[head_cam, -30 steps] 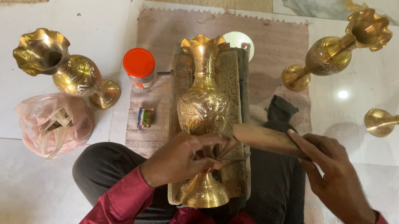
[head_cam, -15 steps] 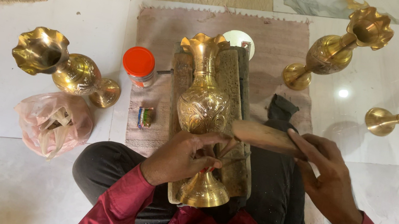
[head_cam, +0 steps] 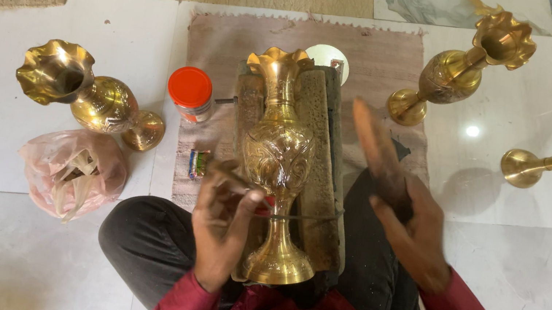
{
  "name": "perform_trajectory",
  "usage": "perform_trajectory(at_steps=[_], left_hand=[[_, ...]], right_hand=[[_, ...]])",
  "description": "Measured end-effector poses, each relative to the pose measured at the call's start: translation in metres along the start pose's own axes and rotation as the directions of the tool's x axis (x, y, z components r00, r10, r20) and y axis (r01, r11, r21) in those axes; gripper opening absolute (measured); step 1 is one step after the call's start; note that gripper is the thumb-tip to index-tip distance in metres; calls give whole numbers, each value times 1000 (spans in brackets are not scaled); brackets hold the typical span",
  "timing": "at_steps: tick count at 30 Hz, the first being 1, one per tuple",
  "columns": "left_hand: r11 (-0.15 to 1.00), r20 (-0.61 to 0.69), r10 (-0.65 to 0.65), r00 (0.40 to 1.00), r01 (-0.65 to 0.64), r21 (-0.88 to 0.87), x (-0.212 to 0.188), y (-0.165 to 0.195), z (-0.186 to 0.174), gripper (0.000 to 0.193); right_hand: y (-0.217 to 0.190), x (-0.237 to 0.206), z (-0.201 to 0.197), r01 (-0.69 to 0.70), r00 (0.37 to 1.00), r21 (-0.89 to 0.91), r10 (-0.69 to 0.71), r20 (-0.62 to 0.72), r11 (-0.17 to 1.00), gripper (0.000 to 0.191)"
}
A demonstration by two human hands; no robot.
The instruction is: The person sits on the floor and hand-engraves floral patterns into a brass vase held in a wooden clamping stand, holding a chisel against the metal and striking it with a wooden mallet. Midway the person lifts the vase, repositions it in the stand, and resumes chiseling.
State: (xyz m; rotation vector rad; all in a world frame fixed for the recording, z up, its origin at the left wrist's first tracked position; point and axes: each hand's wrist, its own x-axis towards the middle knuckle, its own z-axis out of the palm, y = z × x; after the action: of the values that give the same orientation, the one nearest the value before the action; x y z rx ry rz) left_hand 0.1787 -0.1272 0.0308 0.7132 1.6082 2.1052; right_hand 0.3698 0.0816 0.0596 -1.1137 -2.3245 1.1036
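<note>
L hand (head_cam: 224,224) pinches a thin chisel-like tool against the lower belly of the brass vase (head_cam: 277,170), which lies on a padded block (head_cam: 319,184) across the lap, mouth away from the person. R hand (head_cam: 411,232) is closed round a wooden mallet (head_cam: 374,148), raised and blurred. To do this well, I'd judge: keep the tool tip planted on the pattern line, strike light and square, and brace the vase w/ the L wrist so it can't roll. Tool tip is hidden by fingers; mallet head is motion-smeared. Three more brass vases lie on the floor, the R one cut off; orange-lidded jar (head_cam: 190,92) and plastic bag (head_cam: 70,170) to the L.
</note>
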Motion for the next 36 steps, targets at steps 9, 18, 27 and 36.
perform_trajectory(at_steps=[9,18,27,36], left_hand=[[1000,-345,5,938,-9,-10,-44,-4,31,48],[987,-322,135,937,-100,125,-47,-10,33,40],[935,-334,285,899,-184,302,-44,-21,24,44],[980,-328,102,939,-38,198,-37,-28,9,44]], right_hand=[[-48,145,77,443,896,215,-429,-110,870,45],[-57,200,82,300,921,444,-377,95,844,32],[-77,210,90,286,922,474,-374,100,833,41],[-79,202,102,535,844,92,-528,-94,840,53]])
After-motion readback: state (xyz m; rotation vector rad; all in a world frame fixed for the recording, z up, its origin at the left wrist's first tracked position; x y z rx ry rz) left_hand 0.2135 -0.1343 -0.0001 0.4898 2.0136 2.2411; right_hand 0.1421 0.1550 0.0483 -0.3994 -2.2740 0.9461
